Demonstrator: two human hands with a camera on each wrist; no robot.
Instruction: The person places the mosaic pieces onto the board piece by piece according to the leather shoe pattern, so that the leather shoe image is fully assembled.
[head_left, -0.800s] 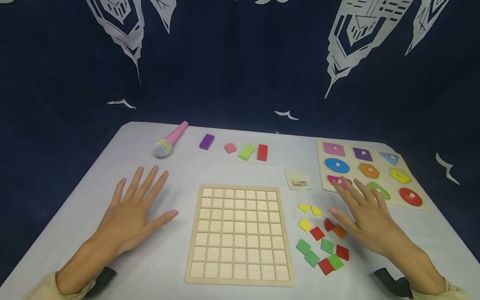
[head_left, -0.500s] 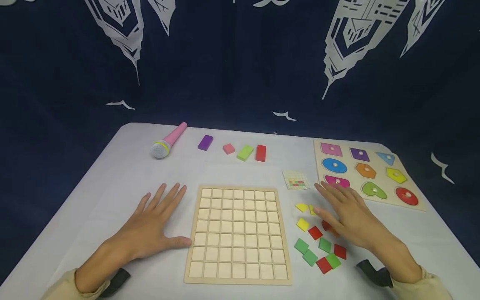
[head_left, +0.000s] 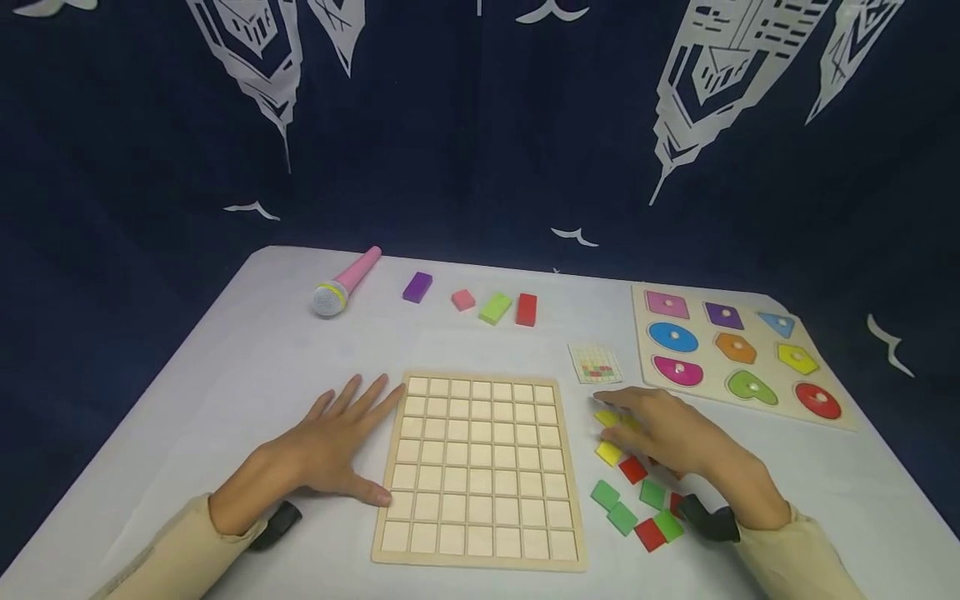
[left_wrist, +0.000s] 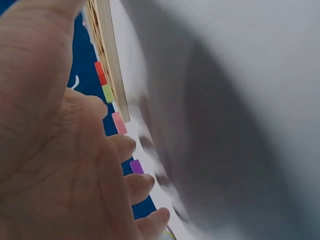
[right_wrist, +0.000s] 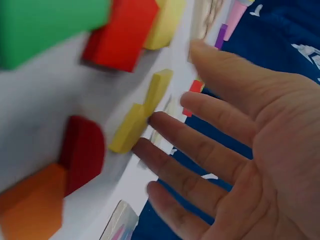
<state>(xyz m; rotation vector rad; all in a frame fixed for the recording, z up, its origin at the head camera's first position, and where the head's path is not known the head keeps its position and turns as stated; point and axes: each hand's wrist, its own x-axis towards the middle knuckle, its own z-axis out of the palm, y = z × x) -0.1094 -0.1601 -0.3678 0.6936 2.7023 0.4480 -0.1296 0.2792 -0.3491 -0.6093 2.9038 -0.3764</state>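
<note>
A wooden grid board (head_left: 480, 482) with bare square cells lies in the middle of the head view. My left hand (head_left: 330, 446) is at its left side, fingers spread, with the index fingertip and thumb at the frame's edge; whether they touch it I cannot tell. My right hand (head_left: 671, 429) reaches low over the loose coloured tiles, fingers slightly bent and holding nothing. In the right wrist view its fingertips are close to two yellow tiles (right_wrist: 129, 129). A yellow square tile (head_left: 609, 453), a red tile (head_left: 633, 470) and green tiles (head_left: 622, 518) lie nearby. The hand partly hides other tiles.
A small pattern card (head_left: 596, 364) lies beyond my right hand. At the right is a shape puzzle board (head_left: 705, 398). Along the back are a pink toy microphone (head_left: 347, 283), a purple block (head_left: 417, 287), and pink, lime and red blocks (head_left: 527, 310).
My left hand has moved right, up to the grid board's edge. My right hand has moved left and down from the shape puzzle to the yellow tiles, its fingers bending more.
</note>
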